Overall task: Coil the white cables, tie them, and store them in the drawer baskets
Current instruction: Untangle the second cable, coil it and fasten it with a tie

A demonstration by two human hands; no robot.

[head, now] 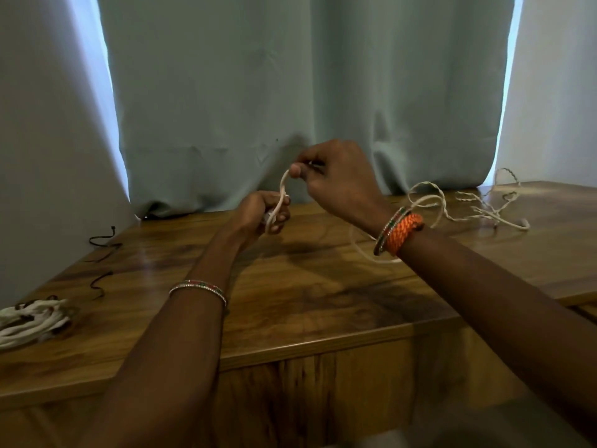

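Two bare forearms reach out over the front edge of the brown wooden cabinet top (323, 295), each wearing a thin beaded bangle, and the right wrist carries also a braided orange band (403, 232). Left hand (261, 211) is curled around a small white cable coil (274, 218), holding it just above the wood. Right hand (336, 176) is raised a little higher and pinches between thumb and finger the free loop of this same cable, which arcs down to the left fist. Behind the right wrist a loose white cable (429, 202) lies on the top in open rings, and further right a tangle of thin white cables (491, 208) spreads toward the corner. At the far left edge rests a bundle of coiled white cables (32, 318) with a dark tie across it. Near it some dark twist ties (103, 240) lie apart on the wood. A pale blue curtain (290, 92) hangs behind everything.
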